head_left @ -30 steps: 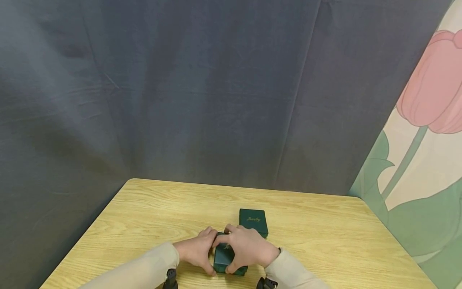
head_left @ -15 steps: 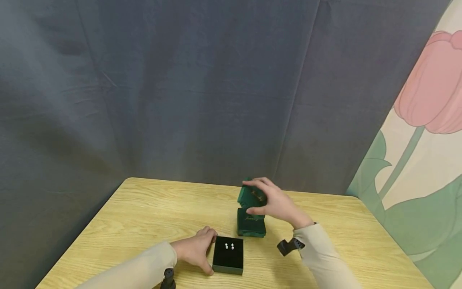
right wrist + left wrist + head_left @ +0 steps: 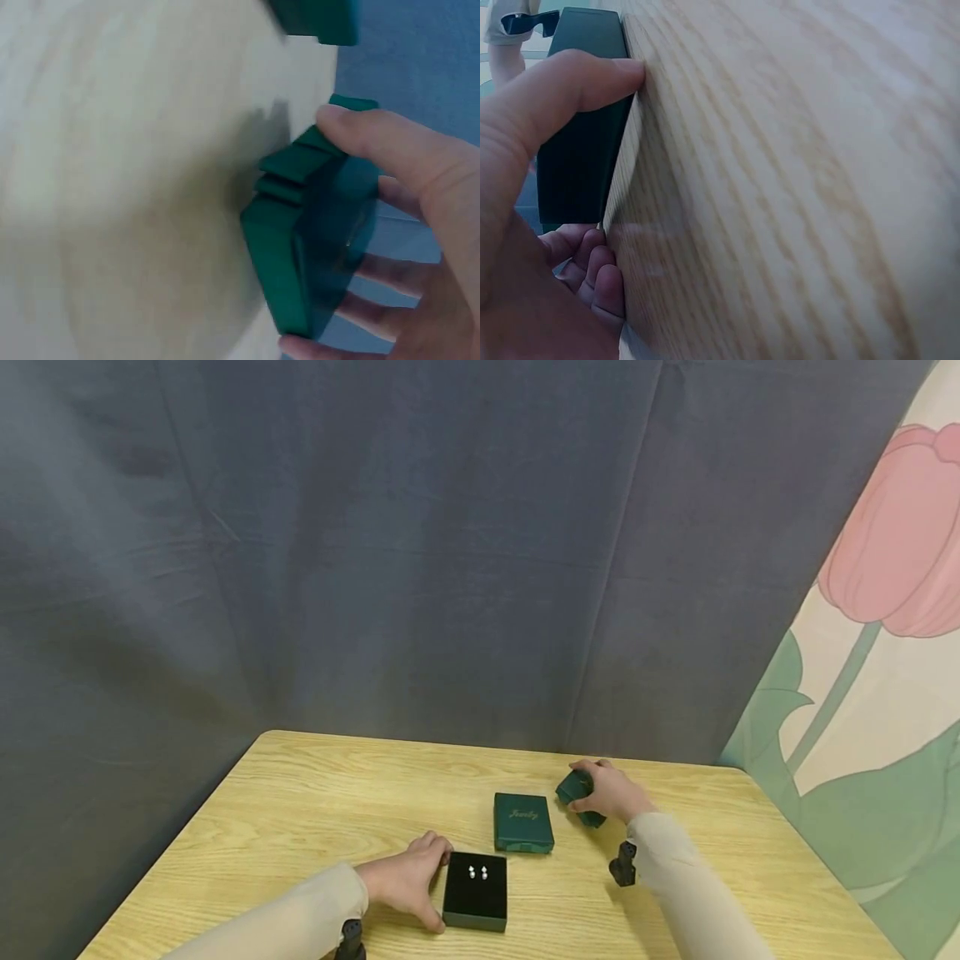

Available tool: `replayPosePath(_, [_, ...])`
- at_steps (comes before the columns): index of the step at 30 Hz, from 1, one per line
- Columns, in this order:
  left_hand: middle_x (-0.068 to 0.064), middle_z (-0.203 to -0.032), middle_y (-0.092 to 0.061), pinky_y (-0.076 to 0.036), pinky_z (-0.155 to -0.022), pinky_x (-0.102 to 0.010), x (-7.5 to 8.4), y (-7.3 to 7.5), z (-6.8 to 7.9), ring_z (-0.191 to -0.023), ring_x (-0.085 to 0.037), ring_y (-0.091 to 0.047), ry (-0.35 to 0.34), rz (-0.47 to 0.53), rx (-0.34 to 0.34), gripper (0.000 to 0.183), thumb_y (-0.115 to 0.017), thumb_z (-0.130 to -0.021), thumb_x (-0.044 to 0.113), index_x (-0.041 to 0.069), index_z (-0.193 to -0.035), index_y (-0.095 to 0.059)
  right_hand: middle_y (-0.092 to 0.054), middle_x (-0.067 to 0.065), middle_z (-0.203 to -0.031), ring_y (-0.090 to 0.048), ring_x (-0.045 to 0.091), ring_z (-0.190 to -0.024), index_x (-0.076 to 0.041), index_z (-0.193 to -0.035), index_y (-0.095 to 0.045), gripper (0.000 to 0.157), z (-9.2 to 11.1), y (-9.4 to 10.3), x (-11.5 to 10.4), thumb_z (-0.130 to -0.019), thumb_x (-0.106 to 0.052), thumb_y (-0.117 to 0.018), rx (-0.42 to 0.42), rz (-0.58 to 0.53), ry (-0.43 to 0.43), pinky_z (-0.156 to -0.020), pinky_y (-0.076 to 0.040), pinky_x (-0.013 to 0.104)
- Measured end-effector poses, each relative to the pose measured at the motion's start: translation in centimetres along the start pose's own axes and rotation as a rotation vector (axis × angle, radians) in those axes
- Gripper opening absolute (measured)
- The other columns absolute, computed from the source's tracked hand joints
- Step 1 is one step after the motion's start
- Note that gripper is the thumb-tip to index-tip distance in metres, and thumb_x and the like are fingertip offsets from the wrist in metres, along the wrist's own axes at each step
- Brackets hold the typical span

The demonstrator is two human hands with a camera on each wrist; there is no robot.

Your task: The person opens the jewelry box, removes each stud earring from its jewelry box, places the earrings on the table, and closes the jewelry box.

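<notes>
The open base of a dark green jewelry box (image 3: 475,922) sits at the front of the table, with a pair of small pearl-like earrings (image 3: 483,874) on its black insert. My left hand (image 3: 405,878) holds its left side, thumb at the near corner and fingers at the far one; the left wrist view has the thumb (image 3: 592,82) against the box's dark side. Farther back on the right, my right hand (image 3: 617,795) grips the green box lid (image 3: 322,240) by opposite edges. The lid is tilted close over the table, partly covered by the fingers.
A second green jewelry box (image 3: 522,825), closed and with gold lettering, stands between the open base and the lid. Behind the wooden table (image 3: 337,793) hangs a dark grey-blue curtain (image 3: 450,568). A tulip-patterned cloth (image 3: 885,693) hangs at the right.
My right hand has lifted the lid off the front box, carried it over the closed box, and lowered it toward the table at back right. The left hand stays at the base.
</notes>
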State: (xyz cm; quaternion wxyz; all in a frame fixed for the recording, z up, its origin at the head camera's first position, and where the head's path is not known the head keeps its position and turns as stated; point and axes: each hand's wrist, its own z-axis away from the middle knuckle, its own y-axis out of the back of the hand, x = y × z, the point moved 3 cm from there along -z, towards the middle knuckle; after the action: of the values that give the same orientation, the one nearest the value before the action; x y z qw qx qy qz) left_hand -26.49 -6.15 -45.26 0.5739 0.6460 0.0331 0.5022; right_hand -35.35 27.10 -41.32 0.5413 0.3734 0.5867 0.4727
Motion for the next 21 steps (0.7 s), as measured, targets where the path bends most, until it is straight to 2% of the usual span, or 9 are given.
replayPosePath(3, [0.004,-0.109,-0.038,-0.041,-0.090,-0.027,0.0,0.0,0.0,-0.098,-0.010,-0.037,-0.001,0.007,0.000,0.074,-0.086,-0.066,0.031,0.013,-0.123,-0.042,-0.044,0.029,-0.136,-0.057,0.042,-0.108,-0.013,-0.139,-0.050,0.077,0.1,-1.1,0.5,-0.074,-0.035,-0.083,-0.048,-0.014,0.002,-0.079,-0.050,0.055])
replayPosePath(9, [0.005,-0.107,-0.037,-0.040,-0.089,-0.026,-0.2,-0.1,0.0,-0.096,-0.009,-0.035,0.000,0.007,0.003,0.073,-0.086,-0.066,0.031,0.015,-0.122,-0.042,-0.048,0.026,-0.131,-0.060,0.034,-0.102,-0.011,-0.137,-0.052,0.076,0.4,-2.0,0.4,-0.071,-0.032,-0.085,-0.067,-0.017,0.002,-0.080,-0.050,0.051])
replayPosePath(13, [0.004,-0.106,-0.037,-0.040,-0.088,-0.026,0.0,-0.2,0.0,-0.095,-0.009,-0.035,-0.005,0.011,0.009,0.072,-0.087,-0.065,0.030,0.014,-0.120,-0.042,-0.047,0.027,-0.132,-0.057,0.041,-0.106,-0.011,-0.138,-0.051,0.076,0.6,-2.0,0.2,-0.073,-0.035,-0.084,-0.071,-0.006,0.005,-0.082,-0.049,0.055])
replayPosePath(17, [0.004,-0.105,-0.037,-0.040,-0.087,-0.026,-0.1,-0.3,0.0,-0.095,-0.010,-0.035,-0.009,0.017,0.010,0.072,-0.087,-0.065,0.029,0.014,-0.120,-0.042,-0.041,0.029,-0.141,-0.044,0.053,-0.122,-0.011,-0.143,-0.045,0.078,1.1,-1.2,-0.4,-0.079,-0.043,-0.077,-0.016,-0.005,0.017,-0.091,-0.037,0.070])
replayPosePath(21, [0.005,-0.106,-0.037,-0.040,-0.088,-0.026,-0.2,-0.2,0.0,-0.096,-0.009,-0.035,-0.002,0.004,0.014,0.073,-0.086,-0.065,0.032,0.015,-0.121,-0.042,-0.035,0.028,-0.147,-0.035,0.052,-0.131,-0.009,-0.146,-0.040,0.074,1.8,1.2,-2.7,-0.088,-0.046,-0.067,0.071,-0.146,0.080,-0.098,-0.029,0.071])
